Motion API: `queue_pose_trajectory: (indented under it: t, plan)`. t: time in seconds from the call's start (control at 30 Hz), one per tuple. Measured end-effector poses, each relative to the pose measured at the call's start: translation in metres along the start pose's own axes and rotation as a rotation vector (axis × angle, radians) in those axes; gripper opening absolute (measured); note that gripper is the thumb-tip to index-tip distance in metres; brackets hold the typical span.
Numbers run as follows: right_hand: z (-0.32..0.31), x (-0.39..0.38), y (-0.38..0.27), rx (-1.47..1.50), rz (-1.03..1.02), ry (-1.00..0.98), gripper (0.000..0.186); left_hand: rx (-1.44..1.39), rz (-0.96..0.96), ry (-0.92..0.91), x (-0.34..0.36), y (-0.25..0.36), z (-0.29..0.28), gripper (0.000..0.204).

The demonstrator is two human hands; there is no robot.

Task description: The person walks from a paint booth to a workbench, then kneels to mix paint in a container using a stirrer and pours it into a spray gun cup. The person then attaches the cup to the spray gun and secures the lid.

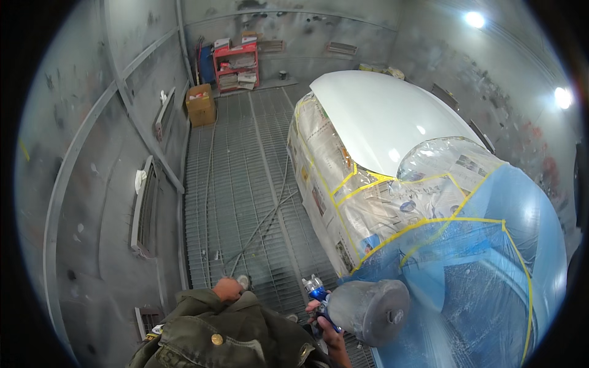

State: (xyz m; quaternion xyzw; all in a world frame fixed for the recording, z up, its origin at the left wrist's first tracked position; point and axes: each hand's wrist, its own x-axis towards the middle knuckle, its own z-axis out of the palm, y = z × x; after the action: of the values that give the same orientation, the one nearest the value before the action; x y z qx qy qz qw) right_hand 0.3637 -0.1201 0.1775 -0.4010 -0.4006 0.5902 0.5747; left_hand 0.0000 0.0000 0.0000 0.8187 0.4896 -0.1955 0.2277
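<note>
At the lower right, my right hand [330,332] is wrapped round the handle of a spray gun [317,288] with a blue and silver body. Its large greyish paint cup [371,311] hides part of the hand. Close to my body, my left hand [227,289] is curled closed at the end of its dark green sleeve. What it holds, if anything, is hidden. To the right stands a car with a glossy white hood [374,116]. Newspaper [319,147], yellow tape [423,219] and blue plastic film [472,294] cover the parts around the hood.
A hose [261,221] lies across the grated floor [233,165] left of the car. Against the far wall are a red shelf cart [236,64] with boxes and a cardboard box [200,105]. The paint-stained left wall carries vents [144,208]; lamps [474,19] shine at the upper right.
</note>
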Motion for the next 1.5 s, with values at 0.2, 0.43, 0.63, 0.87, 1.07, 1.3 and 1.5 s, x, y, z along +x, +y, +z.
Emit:
queue_pose_trajectory:
  t: [0.2,0.43,0.63,0.87,1.07,1.3,1.5]
  plan:
    - [0.064,0.080,0.006,-0.041,0.038,-0.009,0.082,0.014,-0.086,0.461,-0.002,-0.060,-0.025,0.028]
    - [0.147,0.219,0.059,-0.073,0.125,0.064,0.085,-0.266,-0.183,0.510,0.035,-0.196,-0.022,0.043]
    - [0.259,0.341,0.082,-0.174,0.035,0.105,0.074,-0.291,-0.288,0.355,0.048,-0.339,-0.091,0.044]
    - [0.354,0.482,0.099,-0.161,-0.025,0.161,0.037,-0.297,-0.428,0.619,0.059,-0.486,-0.147,0.046]
    - [0.398,0.603,0.121,-0.192,-0.097,0.146,0.029,-0.324,-0.518,0.775,0.107,-0.567,-0.210,0.049]
    - [0.437,0.794,0.161,-0.115,-0.086,0.216,0.030,-0.257,-0.654,0.909,0.208,-0.690,-0.279,0.050]
    - [0.459,0.973,0.157,-0.043,-0.199,0.263,0.030,-0.352,-0.742,0.811,0.274,-0.762,-0.346,0.053]
